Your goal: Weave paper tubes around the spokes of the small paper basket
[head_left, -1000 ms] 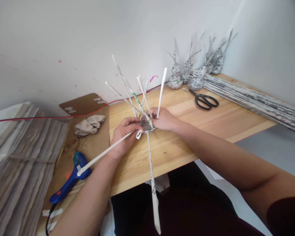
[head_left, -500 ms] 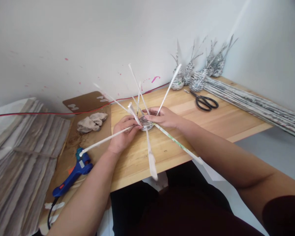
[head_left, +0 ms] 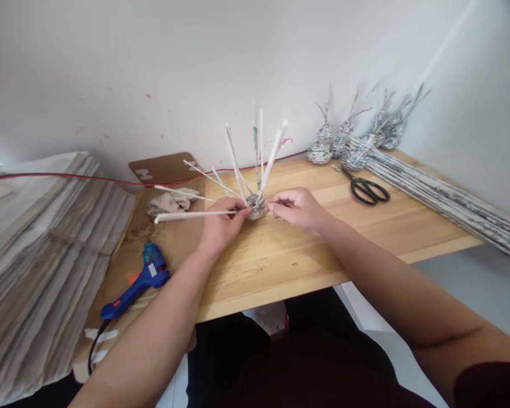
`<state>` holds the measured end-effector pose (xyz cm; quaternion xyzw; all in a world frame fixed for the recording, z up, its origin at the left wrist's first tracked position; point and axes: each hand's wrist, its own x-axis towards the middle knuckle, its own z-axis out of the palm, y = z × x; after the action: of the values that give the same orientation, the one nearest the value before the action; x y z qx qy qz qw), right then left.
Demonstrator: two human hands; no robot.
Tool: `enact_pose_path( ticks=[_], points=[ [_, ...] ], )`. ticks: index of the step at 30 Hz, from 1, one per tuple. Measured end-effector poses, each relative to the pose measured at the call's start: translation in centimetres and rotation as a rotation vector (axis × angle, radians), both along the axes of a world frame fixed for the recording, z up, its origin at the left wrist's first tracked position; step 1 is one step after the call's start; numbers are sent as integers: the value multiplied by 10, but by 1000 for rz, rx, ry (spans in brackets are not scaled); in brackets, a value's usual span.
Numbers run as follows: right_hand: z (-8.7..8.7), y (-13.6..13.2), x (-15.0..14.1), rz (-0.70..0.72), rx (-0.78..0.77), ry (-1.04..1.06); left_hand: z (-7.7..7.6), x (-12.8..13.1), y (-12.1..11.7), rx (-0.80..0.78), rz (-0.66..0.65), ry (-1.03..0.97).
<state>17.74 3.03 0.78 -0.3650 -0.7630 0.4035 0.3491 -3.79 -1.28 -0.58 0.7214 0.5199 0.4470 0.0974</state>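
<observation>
A small round weave of rolled newspaper [head_left: 256, 212] is just above or on the table in front of me. Several long white paper tubes [head_left: 273, 157] fan out from it, upward and to the left. My left hand [head_left: 221, 225] pinches the weave's left edge between thumb and fingers, with tubes passing over and beside it. Just right of the weave, my right hand [head_left: 300, 208] has thumb and fingertips together beside its edge. Whether a strip is between those fingertips is too small to tell.
On the left are a blue glue gun [head_left: 138, 283], a crumpled cloth [head_left: 172, 201] and a tied stack of paper [head_left: 63, 255]. Black scissors [head_left: 368, 190], woven gourd-shaped pieces [head_left: 320, 152] and a bundle of paper tubes [head_left: 442, 198] lie to the right. A red-black cable [head_left: 161, 182] runs behind.
The weave has turned and tilted, so tubes that pointed towards me now stand up or lean left. My right hand has drawn off the weave to its right side. The view has shifted slightly.
</observation>
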Motion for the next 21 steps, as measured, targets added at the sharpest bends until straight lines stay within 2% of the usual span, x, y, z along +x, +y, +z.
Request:
enact_pose_path(
  ticks=[5,9,17,21],
  points=[
    [-6,-11,-11,81,126,-32,2,3,-2,12,-42,53],
    [-12,-10,-16,65,194,-140,4,8,-7,10,-95,72],
    [-15,-6,-16,43,76,-85,9,9,-12,-66,-232,-123],
    [-11,-3,-13,34,-95,63,13,7,-13,68,-174,-138]
  ],
)
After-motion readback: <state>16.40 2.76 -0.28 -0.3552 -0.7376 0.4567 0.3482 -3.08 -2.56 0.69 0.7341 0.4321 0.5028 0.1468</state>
